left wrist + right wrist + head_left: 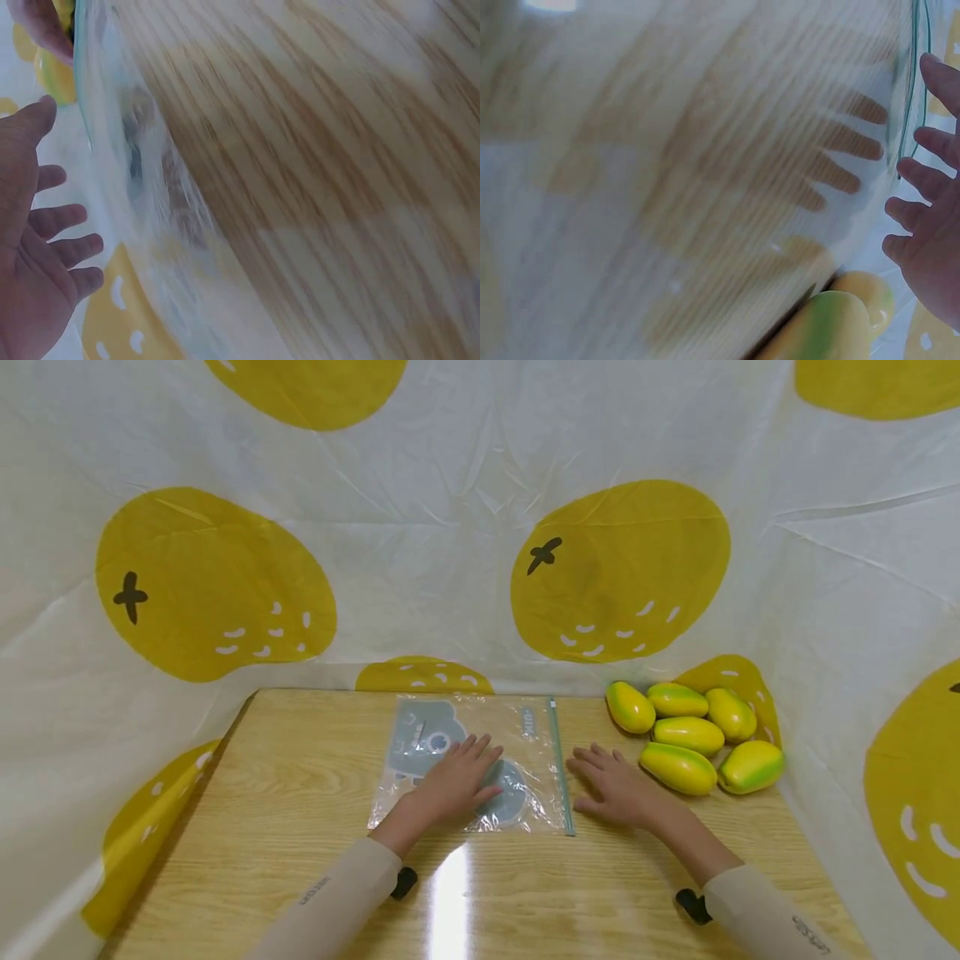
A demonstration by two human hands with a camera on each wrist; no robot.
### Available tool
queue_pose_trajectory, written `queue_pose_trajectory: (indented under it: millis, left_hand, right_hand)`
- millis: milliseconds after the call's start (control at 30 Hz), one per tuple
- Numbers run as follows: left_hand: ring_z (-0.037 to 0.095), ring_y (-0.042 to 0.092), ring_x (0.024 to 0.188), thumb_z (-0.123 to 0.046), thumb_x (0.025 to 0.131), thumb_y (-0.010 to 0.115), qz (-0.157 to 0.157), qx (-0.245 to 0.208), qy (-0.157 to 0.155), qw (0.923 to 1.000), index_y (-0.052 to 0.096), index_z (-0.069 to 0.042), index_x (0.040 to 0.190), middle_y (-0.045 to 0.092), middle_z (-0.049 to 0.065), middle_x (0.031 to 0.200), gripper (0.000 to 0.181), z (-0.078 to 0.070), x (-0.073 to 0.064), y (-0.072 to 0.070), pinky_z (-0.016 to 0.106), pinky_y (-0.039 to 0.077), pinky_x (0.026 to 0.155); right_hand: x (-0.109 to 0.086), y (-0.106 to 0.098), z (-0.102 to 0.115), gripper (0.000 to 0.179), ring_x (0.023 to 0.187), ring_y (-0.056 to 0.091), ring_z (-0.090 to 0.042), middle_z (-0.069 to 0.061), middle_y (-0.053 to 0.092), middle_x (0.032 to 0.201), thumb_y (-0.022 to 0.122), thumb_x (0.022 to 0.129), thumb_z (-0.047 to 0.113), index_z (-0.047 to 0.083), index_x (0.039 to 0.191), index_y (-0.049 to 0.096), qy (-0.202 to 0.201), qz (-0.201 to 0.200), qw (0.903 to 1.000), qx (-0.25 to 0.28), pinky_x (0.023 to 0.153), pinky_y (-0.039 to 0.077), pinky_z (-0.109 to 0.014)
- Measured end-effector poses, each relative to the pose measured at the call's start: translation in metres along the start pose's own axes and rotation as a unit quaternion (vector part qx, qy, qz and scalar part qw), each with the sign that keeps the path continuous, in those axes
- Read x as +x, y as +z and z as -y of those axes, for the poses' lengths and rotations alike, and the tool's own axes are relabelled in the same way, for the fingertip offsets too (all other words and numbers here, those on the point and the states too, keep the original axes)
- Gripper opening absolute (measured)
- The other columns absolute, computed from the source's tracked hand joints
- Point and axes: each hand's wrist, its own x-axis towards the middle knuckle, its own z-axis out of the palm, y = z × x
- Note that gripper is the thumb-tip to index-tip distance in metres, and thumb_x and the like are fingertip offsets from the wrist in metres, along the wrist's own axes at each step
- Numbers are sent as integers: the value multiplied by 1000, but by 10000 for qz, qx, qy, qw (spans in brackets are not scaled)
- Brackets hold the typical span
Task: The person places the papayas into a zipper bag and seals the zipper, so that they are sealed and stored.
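A clear zip bag (pixel 401 785) with a grey-green printed pattern lies flat on the wooden table. Its green slider zip strip (pixel 562 777) runs along the right side. My left hand (pixel 455 781) hovers over the middle of the bag, palm down with fingers spread; the left wrist view shows the fingers held above the bag. Just right of the zip strip is my right hand (pixel 618 787), fingers straight and apart, holding nothing. Beyond it sit several yellow-green toy mangoes (pixel 678 768), grouped at the table's back right; two also show in the right wrist view.
A white cloth (pixel 420 568) printed with big yellow fruit hangs behind the table (pixel 300 793) and along both sides. The table's left edge slants toward the back corner. A bright light reflection lies on the front of the tabletop.
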Motion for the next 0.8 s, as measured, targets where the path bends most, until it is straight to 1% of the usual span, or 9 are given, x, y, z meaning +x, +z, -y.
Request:
queue_pose_trajectory:
  millis: [100, 233, 467, 600, 667, 800]
  left_hand:
    - [43, 31, 154, -51, 105, 53, -23, -110, 19, 9999, 39, -11, 159, 32, 20, 167, 69, -5, 5, 3, 57, 27, 124]
    - [41, 32, 153, -51, 104, 54, -58, -158, 86, 9998, 42, -11, 158, 35, 19, 166, 68, -15, 11, 7, 55, 29, 124]
    - [38, 41, 149, -50, 103, 57, -140, 184, 373, 9990, 56, -12, 148, 46, 16, 159, 59, -33, 25, 14, 51, 33, 122]
    - [36, 45, 146, -47, 101, 62, -210, 230, 482, 9984, 62, -13, 140, 52, 14, 155, 51, -39, 32, 18, 49, 36, 122]
    - [33, 49, 144, -46, 99, 66, -278, 263, 542, 9978, 65, -14, 134, 55, 13, 151, 48, -42, 35, 20, 46, 37, 121]
    - [32, 52, 141, -45, 97, 68, -295, 199, 520, 9980, 65, -13, 134, 57, 12, 149, 48, -47, 40, 20, 43, 39, 120]
  right_hand:
    - [-2, 1, 2, 70, 151, 27, -53, -22, 38, 163, 69, 98, 42, 4, 153, 47, 42, 97, 9999, 125, 119, 20, -73]
    - [-5, 4, 4, 71, 152, 26, -52, -22, 38, 163, 70, 97, 42, 4, 153, 47, 105, 65, 9997, 228, 119, 20, -73]
    - [-9, 7, 6, 72, 149, 30, -54, -23, 40, 161, 73, 95, 39, 3, 152, 48, 90, -55, 9995, 301, 115, 23, -76]
    - [-9, 8, 7, 72, 149, 30, -54, -23, 40, 161, 74, 95, 39, 3, 152, 48, 95, -69, 9995, 303, 114, 24, -76]
    - [-8, 8, 7, 72, 149, 30, -54, -23, 40, 162, 73, 96, 40, 4, 153, 48, 108, -54, 9995, 300, 114, 24, -76]
    - [-8, 7, 9, 72, 150, 29, -54, -23, 39, 162, 73, 96, 39, 5, 153, 47, 100, -36, 9991, 409, 115, 23, -76]
